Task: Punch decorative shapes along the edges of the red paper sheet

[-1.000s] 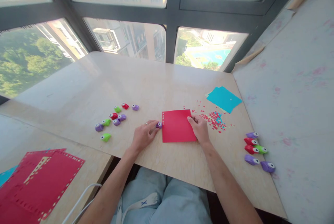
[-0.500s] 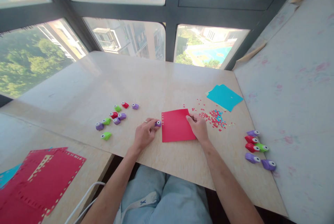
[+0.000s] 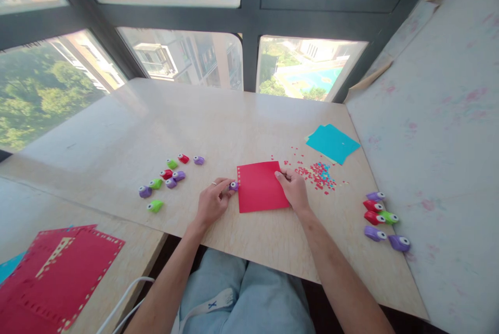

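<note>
A red sheet of paper (image 3: pixel 257 188) lies in front of me, with a short row of small punched holes down the upper part of its left edge. My left hand (image 3: pixel 213 200) is closed around a small purple craft punch (image 3: pixel 233 186), which sits at the sheet's left edge just below those holes. With thumb on top and fingers beneath, my right hand (image 3: pixel 294 188) pinches the right side of the same sheet. Whether the punch's jaw has the paper in it is too small to tell.
Tiny red and blue paper cutouts (image 3: pixel 322 175) are scattered right of the sheet. Blue sheets (image 3: pixel 333 143) lie behind them. Several punches stand at left (image 3: pixel 155 184) and at right (image 3: pixel 375 217) by the wall. Punched red sheets (image 3: pixel 83 266) lie at lower left, near a white cable (image 3: pixel 130 284).
The whole view has shifted slightly. Both hands keep their grip on the punch and the paper, and no clear movement of either shows against the table.
</note>
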### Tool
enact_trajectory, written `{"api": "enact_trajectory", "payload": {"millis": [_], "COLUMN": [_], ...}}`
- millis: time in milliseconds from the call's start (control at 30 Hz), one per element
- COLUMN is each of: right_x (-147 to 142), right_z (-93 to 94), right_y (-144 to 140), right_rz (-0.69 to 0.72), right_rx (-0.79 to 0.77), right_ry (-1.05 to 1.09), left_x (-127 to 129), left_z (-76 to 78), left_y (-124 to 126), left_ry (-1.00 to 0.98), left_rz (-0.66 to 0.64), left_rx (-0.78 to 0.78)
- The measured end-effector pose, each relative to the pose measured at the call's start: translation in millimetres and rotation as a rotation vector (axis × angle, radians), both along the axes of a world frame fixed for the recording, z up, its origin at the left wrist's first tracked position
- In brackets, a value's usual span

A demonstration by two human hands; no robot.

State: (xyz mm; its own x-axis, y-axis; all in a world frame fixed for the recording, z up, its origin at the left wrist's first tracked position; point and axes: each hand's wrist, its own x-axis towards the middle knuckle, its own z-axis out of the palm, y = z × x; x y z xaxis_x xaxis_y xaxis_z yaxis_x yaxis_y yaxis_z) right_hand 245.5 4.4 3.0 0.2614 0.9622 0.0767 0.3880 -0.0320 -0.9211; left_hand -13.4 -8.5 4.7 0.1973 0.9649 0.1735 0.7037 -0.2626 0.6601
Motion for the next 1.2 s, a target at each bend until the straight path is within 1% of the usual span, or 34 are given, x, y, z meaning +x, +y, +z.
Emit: {"api": "enact_trajectory", "payload": {"millis": [333,500,833,1200], "right_x": [-0.6,1.1,-0.8,1.0], "right_z": [-0.4,-1.4,-0.8,-3.1], "right_y": [-0.4,-0.7,-1.8,-0.3], "right_rz": [-0.013,-0.013,-0.002,-0.002], "right_rx": [0.007,-0.006,0.03,0.03], "right_ry": [0.025,0.01,-0.058,-0.087], "left_x": [-1.1,-1.0,-0.9,-2.8], "left_z": [1.4,2.5,-0.3,-0.6], "left_y": [-0.6,-1.4,-1.3,-0.4], "left_ry": [-0.014,-0.018,-0.037,-0.107], "left_rz": [-0.026,-0.05,-0.075,-0.061], "left_rx": [0.001,-0.008,0.018,0.003]}}
